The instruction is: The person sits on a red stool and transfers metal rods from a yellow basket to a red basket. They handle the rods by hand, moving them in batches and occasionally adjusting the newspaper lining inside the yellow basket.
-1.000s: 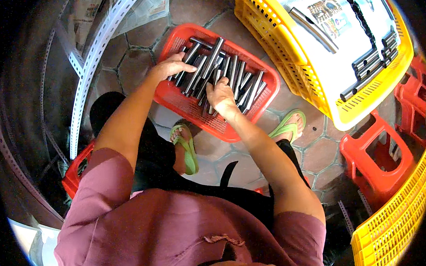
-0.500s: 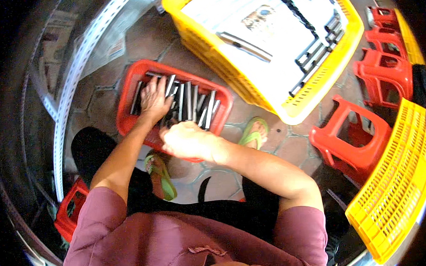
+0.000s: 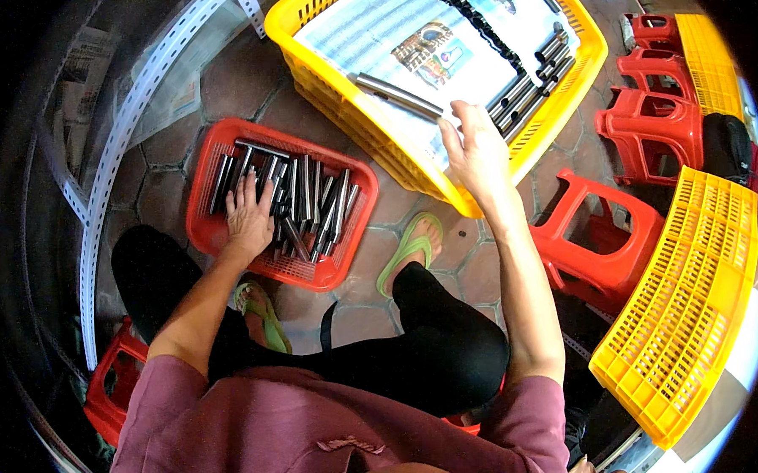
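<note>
My left hand [image 3: 250, 217] rests with its fingers spread on a heap of short dark metal tubes [image 3: 305, 193] in a red plastic basket [image 3: 198, 194]. My right hand [image 3: 479, 152] reaches over the near corner of a yellow plastic crate [image 3: 375, 148], its thumb and fingers apart and nothing seen in them. Close to its fingertips lies a single longer tube [image 3: 398, 96] on the printed sheet [image 3: 370, 34] lining the crate. Just beyond this hand, several tubes [image 3: 529, 95] lie in a row along the crate's right side.
A twisted black strip [image 3: 475, 17] crosses the crate's lining. Red stools [image 3: 603, 227] and a yellow slatted crate [image 3: 678, 299] stand on the right. On the left rises a perforated metal post [image 3: 106, 181]. My feet in green sandals [image 3: 409, 248] are near the red basket on the tiled floor.
My right hand has moved from the red basket up and right to the yellow crate. My left hand stays in the basket, on the tubes. The whole view has shifted a little.
</note>
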### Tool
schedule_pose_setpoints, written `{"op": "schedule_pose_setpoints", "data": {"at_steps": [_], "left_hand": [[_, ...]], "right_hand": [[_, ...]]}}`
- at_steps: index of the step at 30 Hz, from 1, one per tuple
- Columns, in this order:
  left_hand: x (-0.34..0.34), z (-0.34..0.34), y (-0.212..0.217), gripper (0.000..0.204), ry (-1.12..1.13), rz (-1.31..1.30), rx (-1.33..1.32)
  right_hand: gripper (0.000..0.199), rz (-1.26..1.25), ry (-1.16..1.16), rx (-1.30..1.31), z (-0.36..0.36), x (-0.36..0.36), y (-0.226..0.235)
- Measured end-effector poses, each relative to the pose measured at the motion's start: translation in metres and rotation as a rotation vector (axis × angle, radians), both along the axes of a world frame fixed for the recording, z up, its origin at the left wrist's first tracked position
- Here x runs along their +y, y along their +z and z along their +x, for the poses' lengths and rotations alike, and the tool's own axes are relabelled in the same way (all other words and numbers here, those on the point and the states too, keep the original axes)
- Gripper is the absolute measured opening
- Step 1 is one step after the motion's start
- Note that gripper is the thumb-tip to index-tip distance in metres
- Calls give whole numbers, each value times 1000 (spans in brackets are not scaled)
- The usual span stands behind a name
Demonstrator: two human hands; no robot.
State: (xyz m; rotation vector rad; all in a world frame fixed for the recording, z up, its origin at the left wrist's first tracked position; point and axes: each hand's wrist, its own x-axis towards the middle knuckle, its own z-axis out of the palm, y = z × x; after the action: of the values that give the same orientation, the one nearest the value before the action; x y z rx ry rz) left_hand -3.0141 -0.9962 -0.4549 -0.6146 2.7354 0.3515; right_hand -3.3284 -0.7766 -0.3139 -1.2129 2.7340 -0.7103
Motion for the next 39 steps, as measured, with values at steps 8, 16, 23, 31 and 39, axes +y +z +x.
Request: {"op": "schedule_pose_setpoints", "data": {"at_steps": [8, 16, 23, 31, 39], "left_hand": [[16, 5, 11, 28, -68, 118, 94], [23, 26, 12, 58, -160, 152, -196], [17, 20, 1, 46, 2, 153, 74], [16, 20, -22, 44, 71, 197, 279], [18, -1, -19, 39, 238, 317, 390]], "right_hand": [[36, 248, 308, 203, -43, -51, -57], [60, -250, -130, -269, 10, -39, 47], [45, 399, 265, -973, 137, -65, -4], [51, 442, 345, -963, 184, -93, -148], [38, 363, 637, -1213, 114, -67, 4]]}}
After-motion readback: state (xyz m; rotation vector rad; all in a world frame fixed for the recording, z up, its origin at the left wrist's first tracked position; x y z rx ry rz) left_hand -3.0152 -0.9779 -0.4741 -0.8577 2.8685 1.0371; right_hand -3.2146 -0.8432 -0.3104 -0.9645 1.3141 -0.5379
